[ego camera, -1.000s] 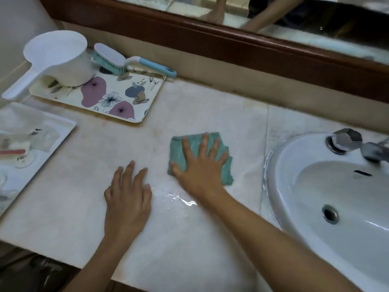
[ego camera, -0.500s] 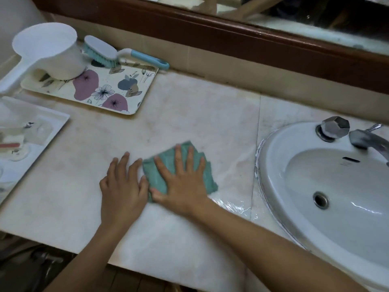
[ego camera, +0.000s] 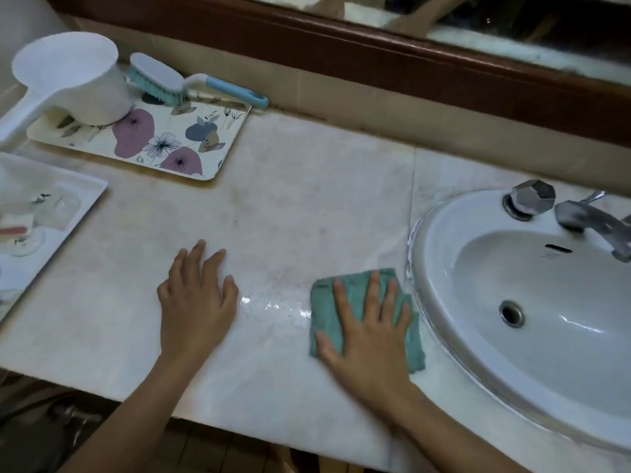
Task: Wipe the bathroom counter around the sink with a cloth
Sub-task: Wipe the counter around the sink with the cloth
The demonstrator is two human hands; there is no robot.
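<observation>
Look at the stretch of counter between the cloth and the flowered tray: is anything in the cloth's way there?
Only the left hand, lying flat on the counter left of the cloth. Beyond it the surface is bare up to the tray. The right hand presses the cloth beside the sink.

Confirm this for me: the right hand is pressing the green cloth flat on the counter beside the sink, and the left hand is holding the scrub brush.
Not quite. The left hand holds nothing; it lies flat on the counter. The scrub brush sits untouched at the back by the floral tray. The rest holds: the right hand presses the green cloth beside the sink, as the head view shows.
</observation>
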